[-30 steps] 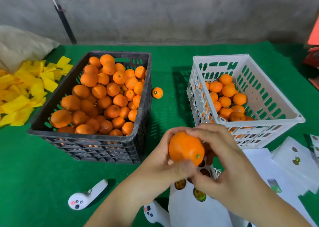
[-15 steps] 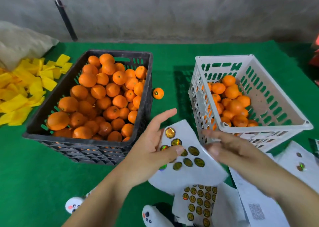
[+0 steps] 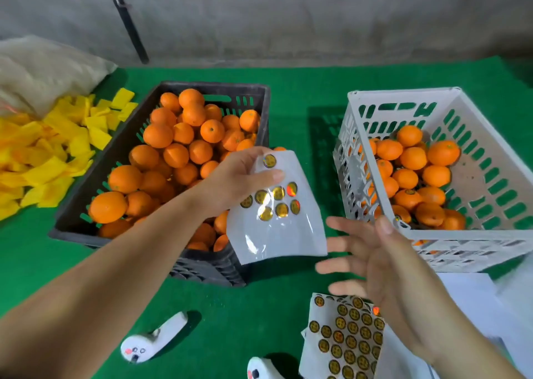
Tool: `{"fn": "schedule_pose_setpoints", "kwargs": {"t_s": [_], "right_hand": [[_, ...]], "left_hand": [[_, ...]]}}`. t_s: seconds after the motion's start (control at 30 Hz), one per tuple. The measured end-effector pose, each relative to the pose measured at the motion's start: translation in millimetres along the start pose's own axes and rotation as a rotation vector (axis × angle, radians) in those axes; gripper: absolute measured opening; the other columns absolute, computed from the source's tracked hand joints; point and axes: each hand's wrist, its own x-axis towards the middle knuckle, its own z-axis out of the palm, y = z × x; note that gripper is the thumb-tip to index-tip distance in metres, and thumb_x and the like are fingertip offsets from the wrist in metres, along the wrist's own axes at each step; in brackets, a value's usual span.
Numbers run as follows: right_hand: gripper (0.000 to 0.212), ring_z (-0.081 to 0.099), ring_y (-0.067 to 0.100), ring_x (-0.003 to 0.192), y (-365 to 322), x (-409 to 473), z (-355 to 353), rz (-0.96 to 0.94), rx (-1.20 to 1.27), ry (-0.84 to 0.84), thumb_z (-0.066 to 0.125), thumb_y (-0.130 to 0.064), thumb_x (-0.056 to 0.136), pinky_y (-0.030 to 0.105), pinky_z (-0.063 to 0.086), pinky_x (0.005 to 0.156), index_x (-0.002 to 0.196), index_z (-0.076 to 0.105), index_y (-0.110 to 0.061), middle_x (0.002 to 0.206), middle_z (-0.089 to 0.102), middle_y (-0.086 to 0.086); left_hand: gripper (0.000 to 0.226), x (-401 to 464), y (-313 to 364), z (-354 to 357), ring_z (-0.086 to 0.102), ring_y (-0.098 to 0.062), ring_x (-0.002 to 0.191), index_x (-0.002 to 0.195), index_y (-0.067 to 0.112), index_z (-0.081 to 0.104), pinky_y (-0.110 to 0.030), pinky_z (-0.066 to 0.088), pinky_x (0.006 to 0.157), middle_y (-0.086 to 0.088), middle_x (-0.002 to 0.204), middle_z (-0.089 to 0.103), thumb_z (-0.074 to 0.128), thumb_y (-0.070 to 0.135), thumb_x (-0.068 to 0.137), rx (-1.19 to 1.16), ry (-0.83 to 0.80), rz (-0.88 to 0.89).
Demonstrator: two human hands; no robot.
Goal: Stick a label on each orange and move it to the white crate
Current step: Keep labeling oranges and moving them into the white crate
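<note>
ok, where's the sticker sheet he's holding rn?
Head view, centre frame: the sticker sheet is pinched in the left hand, held up over the near right corner of the black crate, left of the white crate.

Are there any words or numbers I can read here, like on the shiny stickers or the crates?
No text here can be read.
Round gold stickers on the held sheet: a dark mark on each, too small to read.
Stickers on the lower sheet: dark marks, too blurred to read.
Sticker on an orange in the white crate: unreadable.
Black crate and white crate: no lettering visible.
White controller: buttons only, no words.
</note>
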Motion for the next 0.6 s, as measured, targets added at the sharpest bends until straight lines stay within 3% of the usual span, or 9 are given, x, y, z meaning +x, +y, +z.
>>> {"fn": "schedule_pose_setpoints", "kwargs": {"t_s": [0.03, 0.1, 0.13, 0.2, 0.3, 0.37, 0.4, 0.5, 0.6], "right_hand": [[0.081, 0.077, 0.021, 0.100, 2, 3, 4, 0.015, -0.043, -0.025, 0.071, -0.088, 0.065, 0.028, 0.062, 0.073, 0.133, 0.065, -0.045, 0.117, 0.077, -0.007], [0.054, 0.077, 0.014, 0.096, 10, 11, 9, -0.055, -0.168, 0.059, 0.076, -0.068, 0.081, 0.023, 0.062, 0.070, 0.130, 0.062, -0.052, 0.112, 0.078, -0.012], [0.036, 0.077, 0.014, 0.093, 12, 15, 11, -0.089, -0.168, 0.107, 0.075, -0.050, 0.090, 0.023, 0.061, 0.067, 0.124, 0.065, -0.053, 0.108, 0.079, -0.009], [0.033, 0.077, 0.020, 0.090, 16, 19, 7, -0.110, -0.125, 0.161, 0.068, -0.024, 0.099, 0.026, 0.060, 0.062, 0.117, 0.069, -0.051, 0.106, 0.081, -0.005], [0.035, 0.078, 0.025, 0.097, 18, 20, -4, -0.128, -0.038, 0.202, 0.070, -0.030, 0.090, 0.034, 0.062, 0.066, 0.122, 0.070, -0.045, 0.112, 0.080, -0.001], [0.041, 0.078, 0.027, 0.101, 22, 19, -10, -0.136, 0.009, 0.216, 0.071, -0.037, 0.083, 0.042, 0.060, 0.072, 0.124, 0.070, -0.042, 0.116, 0.079, 0.001], [0.043, 0.077, 0.028, 0.102, 23, 18, -12, -0.143, 0.019, 0.226, 0.072, -0.038, 0.082, 0.045, 0.059, 0.074, 0.125, 0.070, -0.040, 0.117, 0.079, 0.002], [0.045, 0.077, 0.033, 0.100, 25, 15, -13, -0.146, 0.036, 0.246, 0.074, -0.037, 0.080, 0.049, 0.061, 0.075, 0.125, 0.072, -0.037, 0.115, 0.079, 0.006], [0.046, 0.076, 0.032, 0.107, 26, 10, -15, -0.146, 0.045, 0.223, 0.083, -0.034, 0.084, 0.051, 0.064, 0.082, 0.128, 0.071, -0.036, 0.118, 0.078, 0.007]], "left_hand": [[0.012, 5, -2, 2, 0.078, -0.026, 0.089, 0.109, 0.021, 0.070, -0.031, 0.062, 0.071, -0.009, 0.102, 0.079, 0.071, 0.017, 0.098, 0.010, -0.067, 0.024], [0.007, 12, -6, 10, 0.077, -0.026, 0.089, 0.104, 0.023, 0.071, -0.031, 0.061, 0.072, -0.008, 0.100, 0.079, 0.073, 0.025, 0.097, 0.034, -0.187, 0.040], [0.015, 15, -9, 12, 0.076, -0.026, 0.089, 0.105, 0.019, 0.070, -0.032, 0.060, 0.073, -0.010, 0.099, 0.077, 0.073, 0.031, 0.097, 0.047, -0.202, 0.047], [0.038, 23, -20, 9, 0.070, -0.025, 0.086, 0.110, 0.004, 0.065, -0.031, 0.056, 0.073, -0.018, 0.095, 0.071, 0.067, 0.040, 0.100, 0.025, -0.159, 0.110], [0.029, 41, -38, -16, 0.067, -0.017, 0.085, 0.107, 0.016, 0.068, -0.028, 0.057, 0.073, -0.002, 0.096, 0.072, 0.056, 0.041, 0.102, 0.056, 0.218, 0.174], [0.017, 54, -55, -45, 0.067, -0.014, 0.093, 0.110, 0.027, 0.066, -0.035, 0.058, 0.078, 0.006, 0.104, 0.072, 0.052, 0.034, 0.103, 0.421, 0.494, 0.174], [0.019, 61, -67, -63, 0.066, -0.018, 0.106, 0.118, 0.026, 0.065, -0.040, 0.057, 0.088, 0.002, 0.116, 0.070, 0.052, 0.027, 0.104, 0.680, 0.511, 0.114], [0.061, 73, -103, -102, 0.032, -0.035, 0.149, 0.154, 0.025, 0.039, -0.048, 0.040, 0.116, -0.007, 0.165, 0.031, 0.059, 0.017, 0.097, 1.524, 0.015, -0.394], [0.092, 76, -126, -112, 0.021, -0.040, 0.150, 0.163, 0.031, 0.011, -0.048, 0.041, 0.112, -0.004, 0.169, 0.009, 0.065, 0.012, 0.091, 1.769, -0.159, -0.497]]}}
